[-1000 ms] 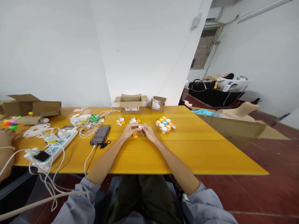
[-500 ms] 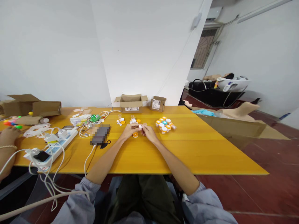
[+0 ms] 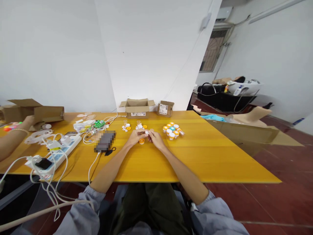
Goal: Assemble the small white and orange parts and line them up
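Observation:
My left hand [image 3: 135, 137] and my right hand [image 3: 156, 138] meet above the table, fingers closed together on a small white plastic piece [image 3: 146, 132]. Its exact kind is too small to tell. Just below the fingers an orange cap [image 3: 141, 141] rests on the table. Beyond my hands lie loose white parts [image 3: 139, 126] with an orange ring [image 3: 145, 127], and further left another little pile of white pieces [image 3: 124, 128] with an orange ring [image 3: 128, 128]. To the right of my right hand stands a cluster of small clear jars with white, orange and blue lids [image 3: 172, 128].
Two cardboard boxes, a wide open one [image 3: 137, 112] and a smaller one [image 3: 165, 108], stand against the wall. On the left are a power strip [image 3: 64, 153] with white cables, a dark phone-like device [image 3: 106, 141] and another person's arm [image 3: 14, 140] by an open carton [image 3: 49, 114].
At the far left the other person's hand has moved up and right to the open carton. My own hands stay in the same place, still holding the white piece.

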`<state>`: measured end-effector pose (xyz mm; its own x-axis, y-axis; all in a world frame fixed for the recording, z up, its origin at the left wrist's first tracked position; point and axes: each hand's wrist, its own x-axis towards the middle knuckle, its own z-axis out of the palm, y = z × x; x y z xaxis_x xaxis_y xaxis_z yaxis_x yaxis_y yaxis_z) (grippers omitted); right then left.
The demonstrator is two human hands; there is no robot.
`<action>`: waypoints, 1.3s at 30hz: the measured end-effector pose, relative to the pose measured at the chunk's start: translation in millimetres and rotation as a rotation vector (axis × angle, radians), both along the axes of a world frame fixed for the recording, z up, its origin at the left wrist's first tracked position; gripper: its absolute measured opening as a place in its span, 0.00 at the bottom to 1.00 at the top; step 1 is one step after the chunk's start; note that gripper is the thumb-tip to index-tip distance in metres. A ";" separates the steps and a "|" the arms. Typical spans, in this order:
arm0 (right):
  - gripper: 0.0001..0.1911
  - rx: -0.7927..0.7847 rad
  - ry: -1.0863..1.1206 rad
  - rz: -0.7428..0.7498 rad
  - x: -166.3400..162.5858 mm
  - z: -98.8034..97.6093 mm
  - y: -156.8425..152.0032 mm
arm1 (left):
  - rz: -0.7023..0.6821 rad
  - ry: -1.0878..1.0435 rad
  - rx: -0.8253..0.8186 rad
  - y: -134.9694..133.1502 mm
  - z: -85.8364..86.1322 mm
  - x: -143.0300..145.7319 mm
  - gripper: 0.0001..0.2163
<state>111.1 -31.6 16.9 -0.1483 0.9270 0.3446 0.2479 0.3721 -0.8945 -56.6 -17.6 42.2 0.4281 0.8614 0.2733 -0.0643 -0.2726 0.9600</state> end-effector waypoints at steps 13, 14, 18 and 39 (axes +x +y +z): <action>0.25 -0.026 0.012 0.022 -0.1 1.9 -0.9 | 0.004 0.026 0.072 -4.9 6.8 0.1 0.13; 0.25 -0.029 0.015 0.023 -0.2 2.1 -0.8 | -0.003 0.029 0.083 -5.4 7.5 0.1 0.13; 0.26 -0.048 0.025 0.012 -0.8 3.7 -1.6 | -0.027 0.037 0.129 -5.3 8.4 -0.5 0.14; 0.19 0.004 0.014 -0.105 -2.1 4.1 -6.2 | 0.128 0.127 0.156 10.1 -8.6 0.2 0.10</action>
